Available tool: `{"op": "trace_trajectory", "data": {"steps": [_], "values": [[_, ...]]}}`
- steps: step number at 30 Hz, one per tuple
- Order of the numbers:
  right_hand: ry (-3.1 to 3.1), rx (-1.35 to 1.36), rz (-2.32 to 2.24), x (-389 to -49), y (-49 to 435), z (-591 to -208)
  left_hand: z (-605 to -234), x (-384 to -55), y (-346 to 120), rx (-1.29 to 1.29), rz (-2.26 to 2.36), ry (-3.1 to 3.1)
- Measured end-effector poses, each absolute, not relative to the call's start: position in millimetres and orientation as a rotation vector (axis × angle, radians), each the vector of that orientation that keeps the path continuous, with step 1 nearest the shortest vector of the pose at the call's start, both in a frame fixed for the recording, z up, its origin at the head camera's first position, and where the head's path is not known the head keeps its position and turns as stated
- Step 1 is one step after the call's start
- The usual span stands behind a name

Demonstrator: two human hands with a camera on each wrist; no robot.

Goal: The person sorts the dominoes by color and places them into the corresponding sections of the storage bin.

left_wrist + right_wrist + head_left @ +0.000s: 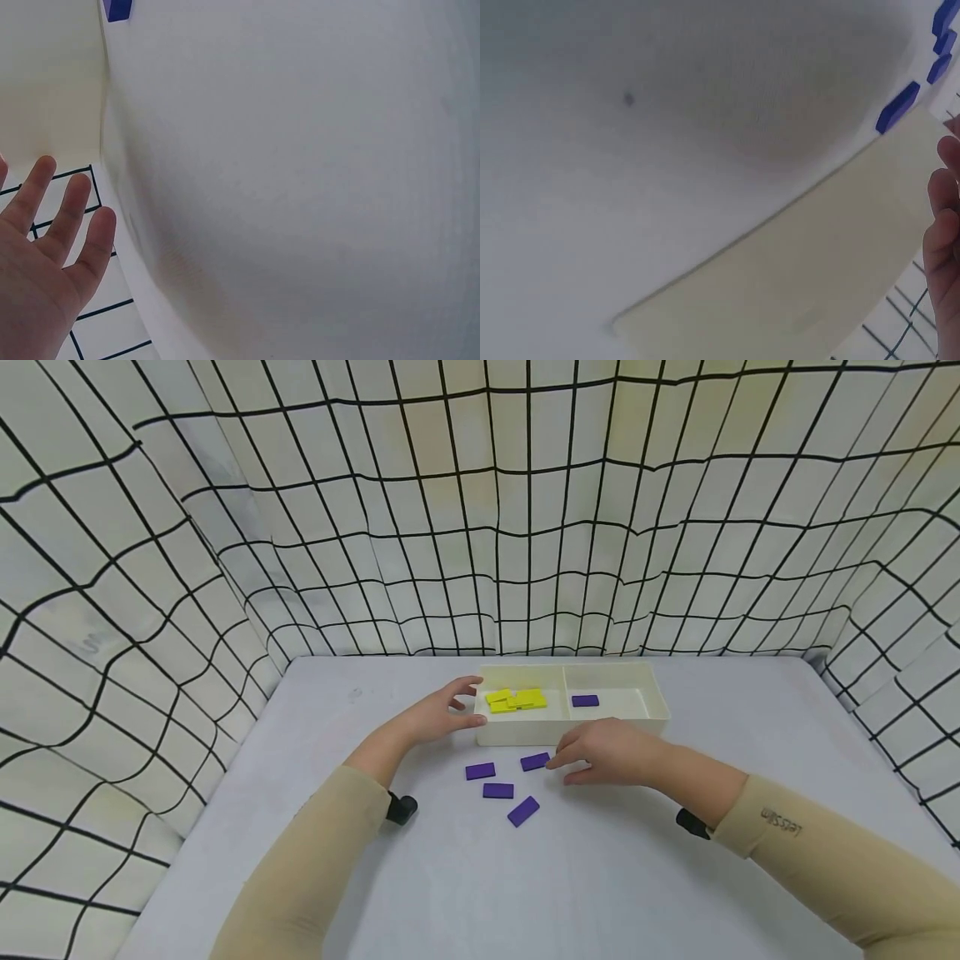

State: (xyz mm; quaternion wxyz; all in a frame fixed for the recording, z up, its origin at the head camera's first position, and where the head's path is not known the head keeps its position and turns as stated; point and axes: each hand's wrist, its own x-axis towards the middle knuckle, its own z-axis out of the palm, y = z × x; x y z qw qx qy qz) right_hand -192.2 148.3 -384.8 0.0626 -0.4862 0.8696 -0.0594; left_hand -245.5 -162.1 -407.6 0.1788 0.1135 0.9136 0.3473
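Note:
A cream two-compartment box [517, 732] stands on the table. In its left compartment lie several overlapping yellow tiles [528, 698]; in the right one lies a single purple tile [585, 701]. My left hand [441, 710] is at the box's left end, thumb and fingers spread around the corner with the fingertips right at the wall. Just in front of the box, my right hand [611, 750] is over the table, its fingertips at the right end of a purple tile [534, 762]. In the right wrist view, its loosely bent fingers [943, 187] show beside the box.
Other purple tiles lie loose in front of the box: one at the left [480, 772], one in the middle [498, 791] and a slanted one nearest me [523, 812]. A white cloth covers the table [480, 893]. Black-lined netting [528, 535] rises behind and at both sides.

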Motion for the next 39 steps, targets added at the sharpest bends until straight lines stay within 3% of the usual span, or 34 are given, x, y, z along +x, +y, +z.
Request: {"op": "trace_trajectory", "data": {"steps": [24,39], "values": [[2.389,-1.693,-0.081,-177,102,-404,-405,-244,-161,0.326,0.996,2.574],[2.368,-1.673,-0.044,-177,94,-410,-406,-244,-161,0.314,1.001,2.568]]}}
